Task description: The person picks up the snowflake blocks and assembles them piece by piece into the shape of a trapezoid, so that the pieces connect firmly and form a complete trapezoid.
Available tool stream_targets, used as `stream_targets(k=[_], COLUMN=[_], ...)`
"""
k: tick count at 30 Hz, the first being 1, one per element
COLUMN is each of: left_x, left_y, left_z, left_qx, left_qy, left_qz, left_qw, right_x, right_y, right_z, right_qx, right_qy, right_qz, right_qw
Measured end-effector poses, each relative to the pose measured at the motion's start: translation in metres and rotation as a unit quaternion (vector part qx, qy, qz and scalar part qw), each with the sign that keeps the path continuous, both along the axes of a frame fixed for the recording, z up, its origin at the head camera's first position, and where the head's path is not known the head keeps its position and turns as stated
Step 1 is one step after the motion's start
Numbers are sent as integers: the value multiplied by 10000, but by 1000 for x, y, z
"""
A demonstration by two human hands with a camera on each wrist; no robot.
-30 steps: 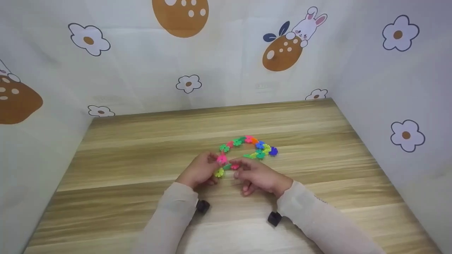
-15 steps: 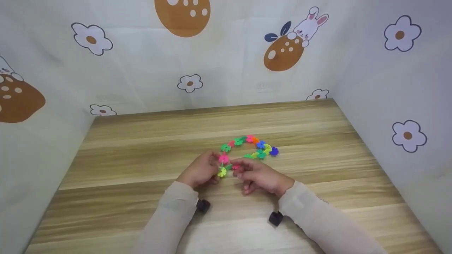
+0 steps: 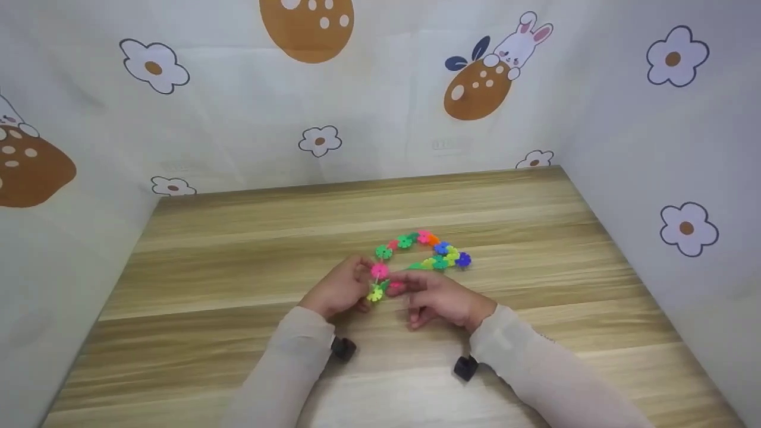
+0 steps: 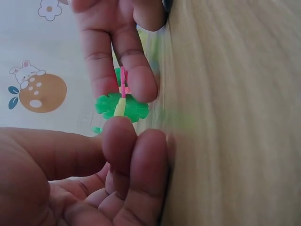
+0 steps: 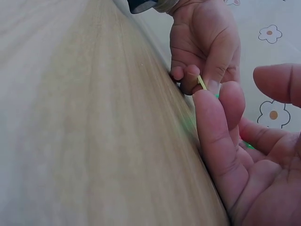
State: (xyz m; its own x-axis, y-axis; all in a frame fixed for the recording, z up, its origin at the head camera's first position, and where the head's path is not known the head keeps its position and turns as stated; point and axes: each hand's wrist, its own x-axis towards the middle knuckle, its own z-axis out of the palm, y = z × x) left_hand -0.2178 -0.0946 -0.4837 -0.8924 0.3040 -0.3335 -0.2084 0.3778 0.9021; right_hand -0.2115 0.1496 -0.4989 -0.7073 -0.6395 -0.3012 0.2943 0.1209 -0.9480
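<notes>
A chain of colourful plastic flower-shaped snowflake discs [image 3: 405,241] lies curved into a loop on the table. At its near end, my left hand [image 3: 339,288] pinches a yellow flower disc [image 3: 376,293] between thumb and fingers; it meets a green flower disc [image 4: 134,109] edge-on. A bright pink flower disc [image 3: 379,270] sits just above, beside the left fingertips. My right hand [image 3: 443,297] lies opposite, two fingers stretched out on either side of another pink disc [image 3: 395,286] in the chain. Its thumb stands apart from those fingers. The right fingers partly cover the loop's near side.
A wood-grain table [image 3: 238,238] spreads beneath both hands. Patterned cloth walls [image 3: 380,89] rise behind it and at both sides. A dark blue disc [image 3: 464,260] marks the chain's right end. Black wrist cameras [image 3: 465,368] hang under the sleeves.
The chain's loop has shifted slightly to the right and nearer. The left hand's yellow disc has come a little closer to the right hand, whose fingers have moved slightly over the pink disc.
</notes>
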Motion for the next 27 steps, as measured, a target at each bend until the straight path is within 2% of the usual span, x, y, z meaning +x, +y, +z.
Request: stream_targets(k=[8, 17, 22, 27], left_x=[-1, 0, 2, 1], left_y=[-1, -6, -4, -4], left_z=[-4, -9, -8, -8], left_qx=[523, 829, 983, 948], left_qy=[-339, -426, -387, -434], left_qz=[259, 507, 546, 569], left_qw=[9977, 9944, 9929, 9929], right_x=[0, 3, 3, 3], right_y=[-2, -8, -8, -7], right_z=[2, 1, 1, 0], right_qx=[-65, 13, 103, 58], right_qy=[-140, -12, 38, 24], right_qz=[-127, -169, -106, -37], right_qw=[9998, 9999, 9999, 10000])
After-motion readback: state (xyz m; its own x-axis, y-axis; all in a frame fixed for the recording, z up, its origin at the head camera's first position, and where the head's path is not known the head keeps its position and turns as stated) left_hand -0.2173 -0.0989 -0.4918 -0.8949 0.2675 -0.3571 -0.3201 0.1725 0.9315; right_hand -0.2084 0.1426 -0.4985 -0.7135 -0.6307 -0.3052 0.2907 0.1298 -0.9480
